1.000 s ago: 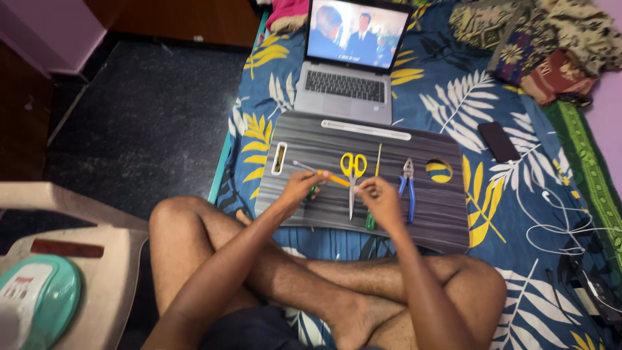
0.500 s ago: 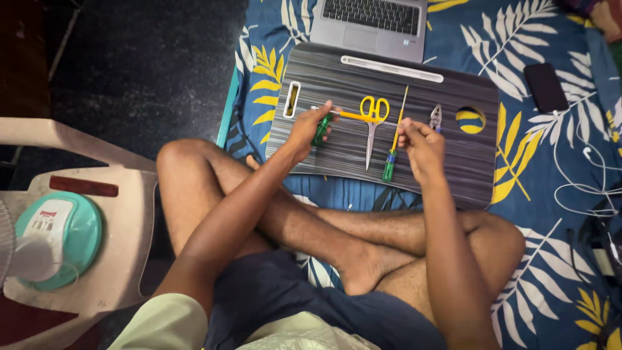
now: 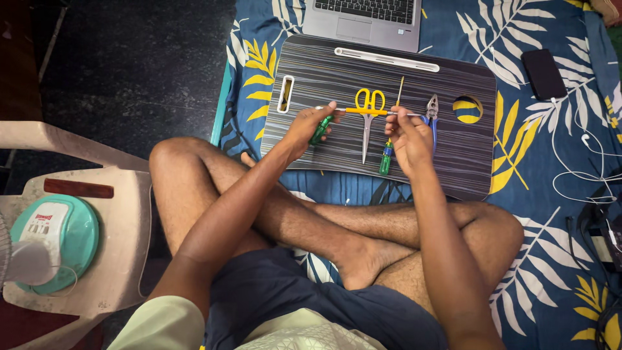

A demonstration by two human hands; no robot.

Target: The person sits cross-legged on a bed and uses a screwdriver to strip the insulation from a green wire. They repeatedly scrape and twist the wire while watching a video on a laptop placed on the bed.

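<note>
The left hand [image 3: 304,129] and the right hand [image 3: 407,139] hold a thin rod [image 3: 363,111] between them, level above the lap desk [image 3: 324,78]. The rod looks silver at both ends and orange in the middle. The left hand's fingers pinch its left end, and the same hand also curls around a green screwdriver handle [image 3: 321,129]. The right hand's fingers pinch the rod's right end; below that hand, at 6 o'clock, a second green screwdriver [image 3: 387,157] lies on the desk, its handle partly under the fingers.

Between the two hands lie yellow-handled scissors [image 3: 368,113], blades pointing toward the person, under the rod. At 3 o'clock from the right hand, just beside it, lie blue-handled pliers [image 3: 431,110]. A thin yellowish stick [image 3: 400,91] lies at 12 o'clock from the right hand.

The lap desk is striped grey and rests on a bed with a blue, leaf-printed sheet [image 3: 518,39]. At 12 o'clock of the desk sits a laptop [image 3: 363,19]; at 2 o'clock lies a dark phone [image 3: 543,73]. White cable [image 3: 586,155] trails at 3 o'clock. At 8 o'clock stands a plastic chair [image 3: 116,194] bearing a teal fan [image 3: 55,240].
</note>
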